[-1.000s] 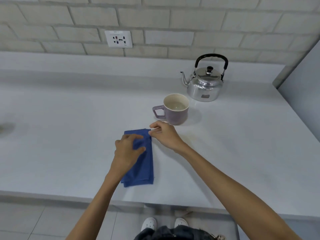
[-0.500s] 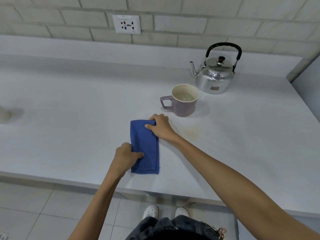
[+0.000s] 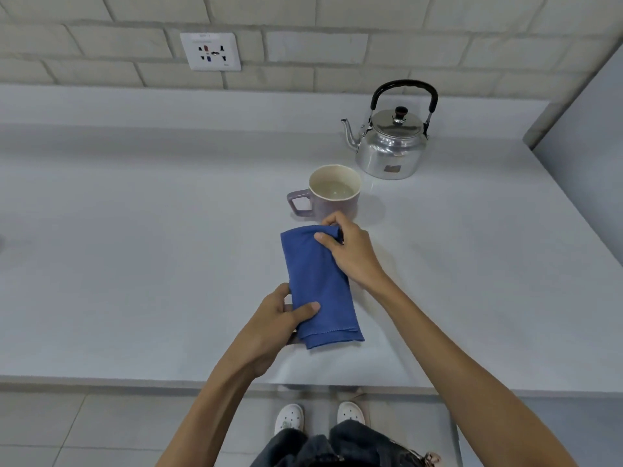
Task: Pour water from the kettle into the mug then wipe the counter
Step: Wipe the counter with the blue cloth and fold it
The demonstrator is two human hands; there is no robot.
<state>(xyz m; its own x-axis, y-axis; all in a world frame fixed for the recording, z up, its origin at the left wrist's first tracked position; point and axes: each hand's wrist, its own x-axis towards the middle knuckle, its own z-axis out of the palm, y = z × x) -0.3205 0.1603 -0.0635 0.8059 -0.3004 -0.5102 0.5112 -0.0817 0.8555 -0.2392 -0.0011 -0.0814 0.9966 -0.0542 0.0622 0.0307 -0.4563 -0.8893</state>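
Observation:
A folded blue cloth (image 3: pixel 318 284) lies lengthwise on the pale counter (image 3: pixel 135 247), near its front edge. My left hand (image 3: pixel 279 318) pinches the cloth's near left edge, thumb on top. My right hand (image 3: pixel 347 251) grips the cloth's far right corner. Just beyond the cloth stands a purple mug (image 3: pixel 332 195) with water in it, handle to the left. A shiny metal kettle (image 3: pixel 391 148) with a black handle sits behind the mug at the right, spout pointing left.
A brick wall with a white socket (image 3: pixel 210 51) runs along the back. A grey panel (image 3: pixel 586 156) rises at the right end of the counter. The counter's front edge (image 3: pixel 101 380) is close to my body; tiled floor and my shoes are below.
My left hand slid down the cloth toward its near end. My right hand took hold of the far corner. The cloth has been straightened lengthwise.

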